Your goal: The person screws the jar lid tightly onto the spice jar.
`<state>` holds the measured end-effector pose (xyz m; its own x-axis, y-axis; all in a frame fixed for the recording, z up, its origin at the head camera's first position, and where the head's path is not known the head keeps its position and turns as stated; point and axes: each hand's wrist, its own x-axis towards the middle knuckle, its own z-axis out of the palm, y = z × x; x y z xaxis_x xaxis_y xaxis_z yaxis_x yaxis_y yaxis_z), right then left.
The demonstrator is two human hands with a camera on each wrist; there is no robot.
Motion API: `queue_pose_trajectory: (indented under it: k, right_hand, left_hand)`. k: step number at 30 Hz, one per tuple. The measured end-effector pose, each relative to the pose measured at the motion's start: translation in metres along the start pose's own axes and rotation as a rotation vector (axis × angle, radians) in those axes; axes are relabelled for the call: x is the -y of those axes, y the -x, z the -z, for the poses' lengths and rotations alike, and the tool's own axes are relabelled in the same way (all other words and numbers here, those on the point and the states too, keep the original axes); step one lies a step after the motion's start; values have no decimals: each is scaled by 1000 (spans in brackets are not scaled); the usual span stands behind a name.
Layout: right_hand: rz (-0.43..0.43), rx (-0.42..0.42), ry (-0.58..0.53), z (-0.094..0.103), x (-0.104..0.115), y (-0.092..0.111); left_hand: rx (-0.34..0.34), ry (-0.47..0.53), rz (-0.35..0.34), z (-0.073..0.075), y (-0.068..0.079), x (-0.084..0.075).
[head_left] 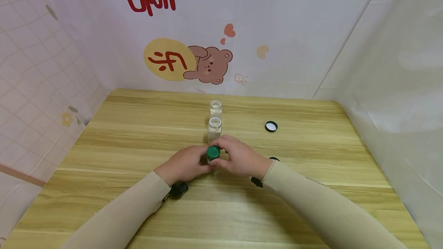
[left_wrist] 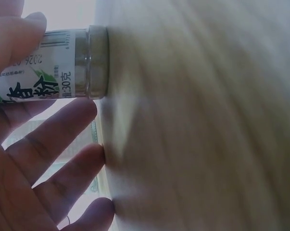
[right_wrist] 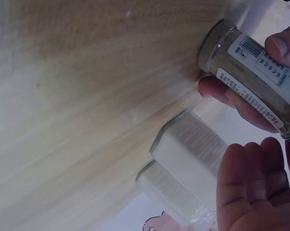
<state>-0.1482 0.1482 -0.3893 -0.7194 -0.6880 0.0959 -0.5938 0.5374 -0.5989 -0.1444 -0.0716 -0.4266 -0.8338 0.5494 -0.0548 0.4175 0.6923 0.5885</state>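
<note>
A small spice jar [left_wrist: 58, 65] with a green lid [head_left: 213, 152] stands upright on the wooden table, its printed label wrapped round brownish powder. My left hand [head_left: 187, 162] holds the jar's body between thumb and forefinger, while its other fingers spread out near the tabletop. At the lid, my right hand [head_left: 238, 156] pinches the rim with thumb and forefinger; its remaining fingers hang beside the jar in the right wrist view. Just behind the jar are two lidless clear glass jars, a nearer one [head_left: 214, 130] and a farther one [head_left: 215, 110].
A black lid [head_left: 271, 126] with a white inside lies to the right on the table [head_left: 145, 114]. Another dark round lid [head_left: 274, 159] shows partly behind the right wrist. Printed white cloth [head_left: 287, 18] encloses the table's back and sides.
</note>
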Motion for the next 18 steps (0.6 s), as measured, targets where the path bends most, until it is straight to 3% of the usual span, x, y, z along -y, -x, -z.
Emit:
queue_pose_trajectory:
  k: [18]
  right_hand:
    - [-44, -25, 63, -6, 9, 4]
  left_hand:
    - [-31, -12, 31, -5, 4, -6]
